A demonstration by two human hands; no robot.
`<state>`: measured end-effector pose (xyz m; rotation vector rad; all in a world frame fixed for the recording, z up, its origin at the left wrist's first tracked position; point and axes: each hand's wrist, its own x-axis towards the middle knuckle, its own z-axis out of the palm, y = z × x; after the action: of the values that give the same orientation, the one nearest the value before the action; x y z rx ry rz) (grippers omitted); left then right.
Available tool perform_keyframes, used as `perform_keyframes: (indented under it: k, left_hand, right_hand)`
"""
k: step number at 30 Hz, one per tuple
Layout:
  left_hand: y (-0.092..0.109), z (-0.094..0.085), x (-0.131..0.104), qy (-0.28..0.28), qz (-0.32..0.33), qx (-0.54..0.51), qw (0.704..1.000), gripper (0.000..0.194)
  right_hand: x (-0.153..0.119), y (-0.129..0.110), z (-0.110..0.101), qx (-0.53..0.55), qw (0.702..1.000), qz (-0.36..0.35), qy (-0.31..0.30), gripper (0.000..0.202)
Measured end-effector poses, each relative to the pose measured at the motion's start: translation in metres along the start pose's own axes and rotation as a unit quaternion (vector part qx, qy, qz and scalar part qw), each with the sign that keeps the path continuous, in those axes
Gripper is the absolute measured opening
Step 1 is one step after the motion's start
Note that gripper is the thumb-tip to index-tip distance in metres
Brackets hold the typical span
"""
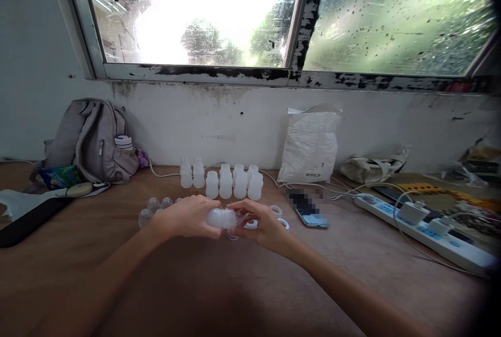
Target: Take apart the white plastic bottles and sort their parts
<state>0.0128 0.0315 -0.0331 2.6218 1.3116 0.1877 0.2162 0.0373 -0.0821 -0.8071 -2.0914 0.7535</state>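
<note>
My left hand [190, 218] is closed around a small translucent white baby bottle [217, 217], which lies on its side in the air with its threaded neck to the right. At that neck, the fingers of my right hand [263, 225] pinch a clear teat-like piece [243, 217]; whether it is seated cannot be made out. Behind my hands stand several open white bottles [226, 183] and two bottles with clear tops [186, 172]. Clear domed caps [145, 217] sit left of my left hand, partly hidden by it. White rings [283, 223] lie near my right hand.
A phone [309, 211] lies right of the rings. A white power strip [422, 230] with plugs and cables runs along the right. A white plastic package [311, 144] leans on the wall below the window. At left are a grey backpack [92, 141] and a black flat object [33, 221].
</note>
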Motion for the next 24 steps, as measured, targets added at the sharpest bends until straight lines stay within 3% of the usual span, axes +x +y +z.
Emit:
perform_keyframes:
  k: [8,16,24]
  left_hand:
    - [0.004,-0.003,-0.001,-0.011,-0.003,0.012,1.0,0.027]
    - [0.008,0.0,-0.001,0.0,0.016,0.031,0.999,0.027]
    - [0.01,0.003,-0.001,0.004,0.034,0.041,0.999,0.028]
  right_hand:
    - [0.0,-0.004,-0.001,0.002,1.0,-0.004,-0.014,0.042]
    - [0.001,-0.007,-0.003,0.011,0.997,0.064,-0.049,0.035]
    - [0.001,-0.002,-0.001,-0.018,0.987,0.14,-0.077,0.06]
